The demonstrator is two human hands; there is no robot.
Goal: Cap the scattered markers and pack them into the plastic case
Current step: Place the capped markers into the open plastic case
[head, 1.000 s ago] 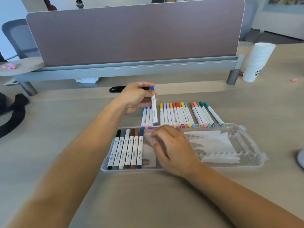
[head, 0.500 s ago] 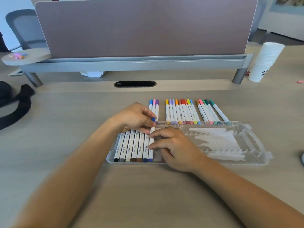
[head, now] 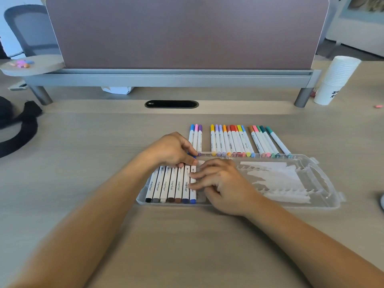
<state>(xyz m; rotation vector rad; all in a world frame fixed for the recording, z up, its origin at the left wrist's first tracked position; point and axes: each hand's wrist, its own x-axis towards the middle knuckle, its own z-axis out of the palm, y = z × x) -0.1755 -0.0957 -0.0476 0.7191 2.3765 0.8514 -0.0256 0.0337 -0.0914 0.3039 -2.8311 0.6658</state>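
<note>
The blue marker [head: 193, 183], aloft a second ago, now lies seventh in the plastic case [head: 324, 183], left hand [head: 170, 150] pinching its far end, right hand [head: 224, 186] pressing flat-fingered; many capped markers [head: 232, 140] wait beyond.

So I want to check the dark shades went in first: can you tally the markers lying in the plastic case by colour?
Black marker: 1
Grey marker: 1
Cream marker: 1
Brown markers: 2
Blue markers: 2
Total: 7
</note>
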